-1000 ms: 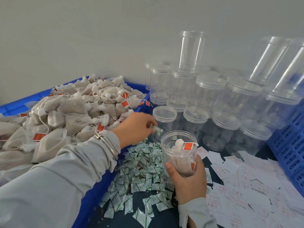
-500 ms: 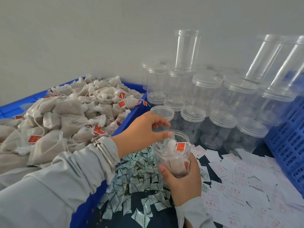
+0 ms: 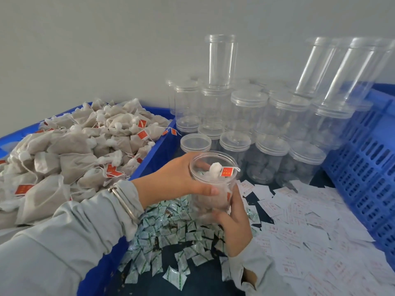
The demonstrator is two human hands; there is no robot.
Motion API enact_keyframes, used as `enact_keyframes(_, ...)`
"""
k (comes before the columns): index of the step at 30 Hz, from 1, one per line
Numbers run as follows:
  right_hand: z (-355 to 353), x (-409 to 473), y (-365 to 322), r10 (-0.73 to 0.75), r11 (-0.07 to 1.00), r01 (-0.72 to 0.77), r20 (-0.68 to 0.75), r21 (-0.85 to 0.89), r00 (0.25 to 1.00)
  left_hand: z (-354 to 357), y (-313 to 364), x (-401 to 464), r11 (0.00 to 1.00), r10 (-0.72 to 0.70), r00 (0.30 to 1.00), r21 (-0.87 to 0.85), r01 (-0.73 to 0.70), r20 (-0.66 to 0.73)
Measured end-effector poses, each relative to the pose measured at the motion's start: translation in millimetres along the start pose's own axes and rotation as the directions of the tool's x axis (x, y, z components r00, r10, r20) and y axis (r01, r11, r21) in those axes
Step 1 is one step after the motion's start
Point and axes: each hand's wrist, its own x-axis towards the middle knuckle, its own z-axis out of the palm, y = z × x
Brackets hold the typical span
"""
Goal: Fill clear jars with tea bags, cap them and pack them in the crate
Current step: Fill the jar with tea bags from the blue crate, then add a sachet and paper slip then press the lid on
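Note:
An open clear jar (image 3: pixel 213 195) with tea bags inside is held above the table; one red tag (image 3: pixel 226 171) pokes up at its mouth. My left hand (image 3: pixel 173 182) grips the jar's upper left side, thumb across the front and fingers behind the wall. From below and to the right, my right hand (image 3: pixel 235 221) holds the jar's lower part. A heap of loose tea bags (image 3: pixel 70 150) fills the blue bin (image 3: pixel 156 146) at the left. Capped clear jars (image 3: pixel 271 159) stand in stacked rows at the back.
A blue slotted crate (image 3: pixel 363 163) stands at the right edge. Small green-and-white sachets (image 3: pixel 171 236) lie scattered under my hands. White paper slips (image 3: pixel 310 231) cover the table to the right. Tall empty jars (image 3: pixel 222 60) top the stack by the wall.
My left hand went from pinching something small beside the bin to the jar's mouth, then closed round the jar's side. The jar shifted a little left in both hands.

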Motion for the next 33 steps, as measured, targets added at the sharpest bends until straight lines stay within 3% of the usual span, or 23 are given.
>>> enact_keyframes(2, -11.3, 5.7, -4.7, 0.088, 0.996, -0.088, -0.02, -0.007, 0.996, 0.9, 1.2, 0.0, 0.999, -0.023, 0.999, -0.024, 0.023, -0.028)
enact_keyframes(5, -45.9, 14.6, -3.9, 0.053, 0.932, -0.122, -0.207, -0.34, 0.977, 1.4, 3.2, -0.2, 0.998, -0.055, 0.997, -0.041, 0.052, -0.058)
enact_keyframes(8, -92.0, 30.3, 6.1, 0.045, 0.645, -0.257, -0.301, -0.72, 0.953, 2.2, 9.1, -1.7, 0.998, -0.045, 0.995, -0.054, 0.04, -0.092)
enact_keyframes(11, -119.0, 41.2, 23.4, 0.137, 0.277, -0.381, -0.356, -0.882, 0.924, 5.9, 10.8, 0.5, 0.99, -0.053, 0.992, -0.14, 0.037, -0.11)
enact_keyframes(14, -123.8, 41.1, 40.8, 0.177, 0.164, -0.412, -0.384, -0.897, 0.906, 11.4, 11.8, -0.8, 0.988, -0.051, 0.995, -0.153, 0.038, -0.081)
enact_keyframes(21, -120.8, 40.7, 44.1, 0.051, 0.246, -0.388, -0.388, -0.888, 0.92, 18.7, 12.6, -2.8, 1.0, -0.011, 1.0, -0.022, 0.011, -0.019)
enact_keyframes(25, -120.6, 37.2, 39.5, -0.023, 0.309, -0.346, -0.371, -0.886, 0.928, 17.1, 8.0, -1.2, 0.998, -0.062, 0.997, 0.005, 0.063, -0.041)
enact_keyframes(27, -118.4, 36.5, 35.2, -0.103, 0.395, -0.303, -0.37, -0.867, 0.923, 17.1, 3.5, 0.7, 0.995, -0.084, 0.995, 0.044, 0.086, -0.048)
enact_keyframes(30, -111.6, 30.1, 19.0, -0.254, 0.622, -0.192, -0.427, -0.759, 0.868, 17.0, 0.5, 1.1, 0.989, -0.108, 0.993, 0.092, 0.111, -0.042)
enact_keyframes(33, -102.6, 21.5, -8.0, -0.416, 0.711, -0.04, -0.467, -0.702, 0.78, 18.1, -1.4, 0.6, 0.988, -0.088, 0.996, 0.122, 0.09, -0.022)
